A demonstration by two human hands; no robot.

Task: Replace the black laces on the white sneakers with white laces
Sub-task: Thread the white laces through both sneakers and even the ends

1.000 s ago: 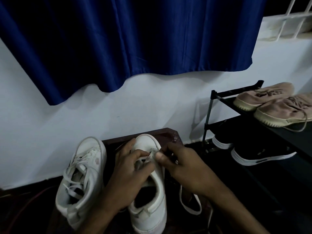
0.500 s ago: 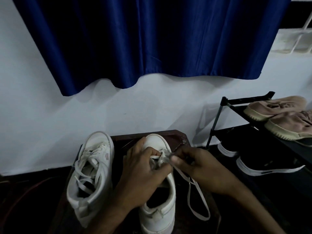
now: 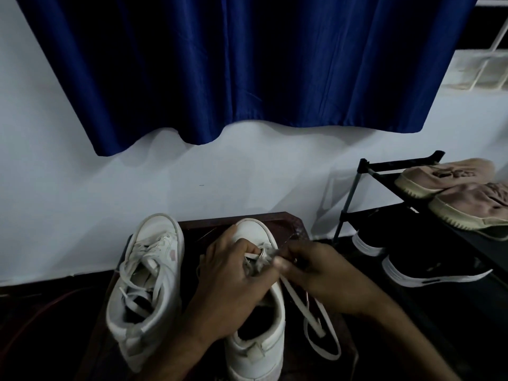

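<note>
Two white sneakers stand toe-to-wall on a dark wooden stool (image 3: 291, 220). The left sneaker (image 3: 148, 287) is threaded with a white lace, loose at the top. My left hand (image 3: 233, 279) lies over the right sneaker (image 3: 258, 339), its fingers curled round the upper by the front eyelets. My right hand (image 3: 316, 276) pinches the white lace (image 3: 310, 314) at those eyelets; the lace's free end hangs in a loop over the stool's right side. I see no black lace.
A black shoe rack (image 3: 390, 171) stands at the right with tan shoes (image 3: 450, 185) on top and black shoes (image 3: 417, 268) below. A blue curtain (image 3: 236, 64) hangs on the white wall behind the stool. The floor is dark.
The view has tilted and moved closer. My right hand drew the lace out to the right, so the hanging loop beside the right sneaker is longer now.
</note>
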